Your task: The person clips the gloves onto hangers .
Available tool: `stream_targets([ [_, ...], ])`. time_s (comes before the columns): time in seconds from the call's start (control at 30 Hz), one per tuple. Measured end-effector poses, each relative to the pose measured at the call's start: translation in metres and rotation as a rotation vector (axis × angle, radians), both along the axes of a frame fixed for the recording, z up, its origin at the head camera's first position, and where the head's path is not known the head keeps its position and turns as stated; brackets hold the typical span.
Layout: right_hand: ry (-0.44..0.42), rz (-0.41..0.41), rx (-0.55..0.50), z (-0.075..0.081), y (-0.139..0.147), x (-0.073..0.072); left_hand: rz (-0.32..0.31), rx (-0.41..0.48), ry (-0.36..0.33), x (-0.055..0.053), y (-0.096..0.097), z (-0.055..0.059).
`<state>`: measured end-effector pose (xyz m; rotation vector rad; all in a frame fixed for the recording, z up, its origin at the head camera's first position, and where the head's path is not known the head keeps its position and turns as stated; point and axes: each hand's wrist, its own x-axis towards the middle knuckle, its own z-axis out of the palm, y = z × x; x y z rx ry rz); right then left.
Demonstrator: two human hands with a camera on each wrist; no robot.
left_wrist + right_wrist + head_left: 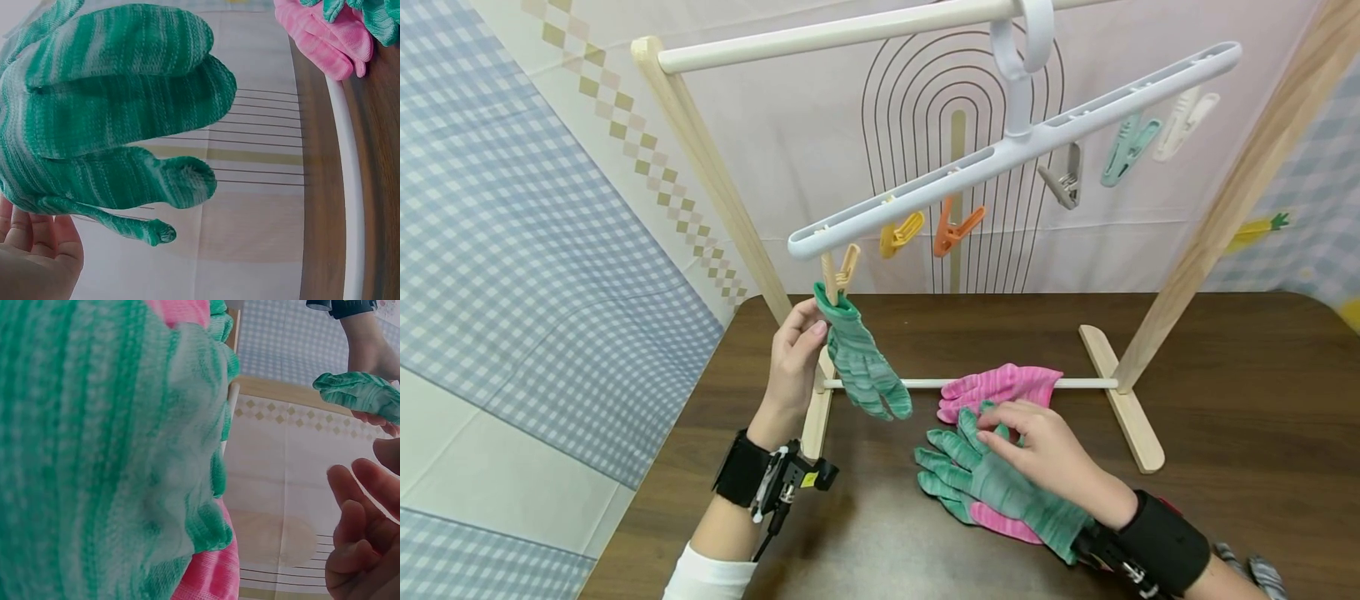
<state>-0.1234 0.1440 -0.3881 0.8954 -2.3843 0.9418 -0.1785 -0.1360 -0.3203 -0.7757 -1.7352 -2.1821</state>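
Note:
A green striped knit glove (861,358) hangs by its cuff from a wooden clothespin (838,275) at the left end of the white hanger (917,183). My left hand (793,350) holds the edge of that cuff between thumb and fingers. In the left wrist view the glove (119,94) dangles fingers outward, partly covering my fingertips. My right hand (1037,442), its fingers loosely bent and holding nothing, is over another green glove (1000,487) on the table. Pink fabric (1003,523) shows from beneath that glove, and a pink glove (1000,387) lies just behind.
Yellow (901,235), orange (957,229), metal (1066,179), teal (1129,150) and white (1183,125) clips hang along the hanger. A wooden rack (1210,217) with a white top rod (835,37) carries it. Grey striped fabric (1262,575) lies at the lower right.

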Motion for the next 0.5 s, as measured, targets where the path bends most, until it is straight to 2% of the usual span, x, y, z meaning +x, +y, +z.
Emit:
stream_targets([
  [0.2,-0.031,-0.006,0.072,-0.0018,0.0014,0.0016,0.015,0.008,-0.012,0.0017,-0.0013,0.0007],
  [0.5,-0.143,0.004,0.187,-0.0044,0.0040,0.0032,0.059,-0.003,-0.043,0.0014,-0.0029,-0.0003],
])
